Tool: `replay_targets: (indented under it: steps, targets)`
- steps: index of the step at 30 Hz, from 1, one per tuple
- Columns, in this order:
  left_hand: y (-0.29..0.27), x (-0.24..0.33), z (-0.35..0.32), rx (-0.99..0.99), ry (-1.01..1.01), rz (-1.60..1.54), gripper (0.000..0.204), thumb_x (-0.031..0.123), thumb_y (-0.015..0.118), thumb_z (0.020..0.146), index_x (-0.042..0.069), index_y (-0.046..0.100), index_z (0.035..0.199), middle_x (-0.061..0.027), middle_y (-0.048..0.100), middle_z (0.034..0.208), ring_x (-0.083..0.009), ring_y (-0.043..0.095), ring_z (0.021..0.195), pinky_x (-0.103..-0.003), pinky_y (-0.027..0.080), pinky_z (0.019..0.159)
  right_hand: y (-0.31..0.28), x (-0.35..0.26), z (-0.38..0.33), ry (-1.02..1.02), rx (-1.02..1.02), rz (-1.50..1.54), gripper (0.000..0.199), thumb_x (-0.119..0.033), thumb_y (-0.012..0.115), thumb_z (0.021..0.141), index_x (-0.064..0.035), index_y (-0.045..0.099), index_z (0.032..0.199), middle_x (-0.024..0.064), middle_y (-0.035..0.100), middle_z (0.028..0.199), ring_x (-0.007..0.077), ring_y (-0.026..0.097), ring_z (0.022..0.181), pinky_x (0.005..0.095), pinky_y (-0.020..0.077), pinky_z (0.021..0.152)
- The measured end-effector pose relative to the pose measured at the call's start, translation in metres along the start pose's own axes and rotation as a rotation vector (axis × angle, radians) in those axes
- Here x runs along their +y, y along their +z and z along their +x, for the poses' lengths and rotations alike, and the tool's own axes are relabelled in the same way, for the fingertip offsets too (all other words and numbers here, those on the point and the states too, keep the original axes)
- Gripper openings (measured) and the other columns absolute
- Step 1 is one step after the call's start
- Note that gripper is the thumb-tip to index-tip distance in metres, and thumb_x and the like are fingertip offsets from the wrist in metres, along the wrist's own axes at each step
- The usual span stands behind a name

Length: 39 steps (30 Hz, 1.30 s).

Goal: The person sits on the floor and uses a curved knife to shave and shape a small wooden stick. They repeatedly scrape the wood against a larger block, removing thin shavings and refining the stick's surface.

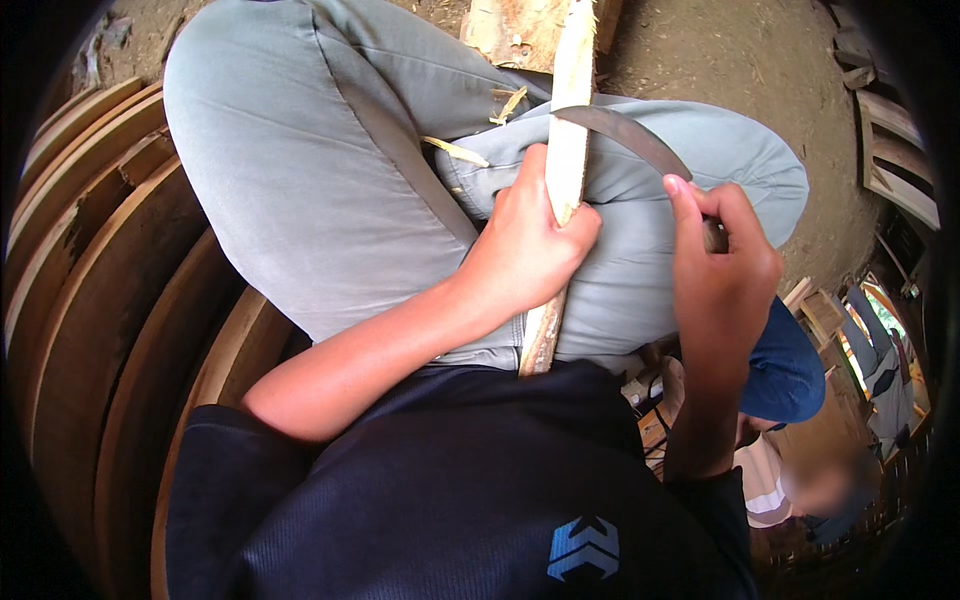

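Note:
My left hand is wrapped round a long pale wooden stick, which runs from my waist out past my crossed legs. Its upper part is peeled to light wood, while brownish bark shows at the end near my shirt. In my right hand is a curved knife, gripped by its handle, with the thumb against the base of the dark blade. The blade's tip lies across the stick, above my left hand. Wood shavings rest on my grey trousers.
Beyond my legs, a wooden block sits under the stick's far end. Curved wooden planks stand close along my left. At lower right another person is nearby, partly blurred. More wood pieces lie on the earth floor at far right.

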<state>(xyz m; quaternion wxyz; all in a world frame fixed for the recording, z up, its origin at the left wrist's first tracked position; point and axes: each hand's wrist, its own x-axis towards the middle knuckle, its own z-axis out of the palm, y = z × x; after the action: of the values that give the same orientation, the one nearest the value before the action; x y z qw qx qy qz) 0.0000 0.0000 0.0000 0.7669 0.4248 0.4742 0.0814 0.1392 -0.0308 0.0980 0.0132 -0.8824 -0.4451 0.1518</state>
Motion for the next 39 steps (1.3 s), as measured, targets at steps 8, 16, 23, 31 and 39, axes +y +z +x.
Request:
replay_targets:
  steps: [8, 16, 23, 31, 39]
  targets:
    - [0.003, -0.005, -0.001, 0.020, -0.004, -0.099, 0.037, 0.012, 0.057, 0.079, -0.004, 0.047, 0.111, -0.0221, 0.061, 0.083, -0.0323, 0.063, 0.078, -0.042, 0.049, 0.074, 0.032, -0.002, -0.005, -0.158, 0.170, -0.005, 0.019, -0.023, 0.069, 0.088, -0.0092, 0.059, 0.080, 0.0102, 0.068, 0.080, 0.0340, 0.066, 0.071, 0.0415, 0.0486, 0.056]
    - [0.003, -0.004, 0.000, 0.023, 0.044, -0.029, 0.036, 0.013, 0.058, 0.079, -0.004, 0.047, 0.109, -0.0234, 0.061, 0.081, -0.0356, 0.064, 0.077, -0.043, 0.050, 0.071, 0.052, 0.006, 0.010, -0.210, 0.273, 0.097, 0.016, -0.019, 0.072, 0.086, -0.0077, 0.062, 0.081, 0.0092, 0.069, 0.080, 0.0321, 0.067, 0.072, 0.0388, 0.0502, 0.057]
    - [-0.001, 0.000, -0.001, 0.014, 0.047, 0.007, 0.031, 0.014, 0.058, 0.079, -0.003, 0.046, 0.103, -0.0244, 0.061, 0.080, -0.0365, 0.064, 0.076, -0.044, 0.049, 0.070, 0.045, 0.007, 0.020, -0.087, 0.106, 0.553, 0.021, -0.014, 0.073, 0.086, -0.0002, 0.059, 0.078, 0.0153, 0.069, 0.076, 0.0159, 0.069, 0.072, 0.0301, 0.0502, 0.063]
    - [0.002, -0.002, 0.000, 0.018, 0.003, -0.076, 0.033, 0.013, 0.058, 0.079, -0.003, 0.046, 0.105, -0.0234, 0.061, 0.082, -0.0364, 0.063, 0.079, -0.044, 0.049, 0.074, 0.001, 0.015, 0.013, 0.039, -0.056, 0.315, 0.023, -0.014, 0.073, 0.086, 0.0015, 0.058, 0.078, 0.0177, 0.068, 0.077, 0.0120, 0.064, 0.068, 0.0290, 0.0486, 0.063]
    - [0.003, -0.002, -0.001, -0.006, -0.041, -0.121, 0.033, 0.012, 0.058, 0.079, -0.003, 0.046, 0.105, -0.0216, 0.062, 0.082, -0.0318, 0.063, 0.077, -0.042, 0.049, 0.073, 0.008, 0.016, 0.018, 0.016, -0.043, 0.247, 0.024, -0.019, 0.073, 0.086, -0.0015, 0.059, 0.077, 0.0174, 0.068, 0.079, 0.0318, 0.068, 0.069, 0.0338, 0.0491, 0.060]
